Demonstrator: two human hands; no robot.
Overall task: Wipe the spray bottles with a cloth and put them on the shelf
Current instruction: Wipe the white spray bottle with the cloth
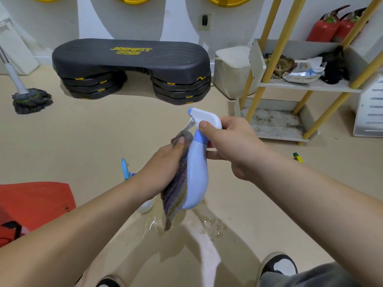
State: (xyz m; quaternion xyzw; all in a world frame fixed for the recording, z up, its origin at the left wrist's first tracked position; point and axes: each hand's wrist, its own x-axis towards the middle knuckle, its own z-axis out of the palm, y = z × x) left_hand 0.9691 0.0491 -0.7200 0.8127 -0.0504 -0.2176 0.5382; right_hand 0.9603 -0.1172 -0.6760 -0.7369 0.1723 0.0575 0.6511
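Note:
A pale blue spray bottle (196, 175) with a white trigger head hangs in the air at the middle of the view. My right hand (230, 146) grips its neck and head from the right. My left hand (163, 168) holds a grey-purple striped cloth (176, 193) and presses it against the bottle's left side. A second spray bottle (125, 168), with a blue head and white body, stands on the floor behind my left forearm, mostly hidden. The shelf (306, 84), white boards on yellow poles, stands at the right.
Water is spilled on the floor (209, 224) below the bottle. A black step platform (132, 65) sits ahead, a mop (31, 100) at left, a red bag (35, 201) at lower left. The shelf's middle board holds rags and packets. My shoes show at the bottom.

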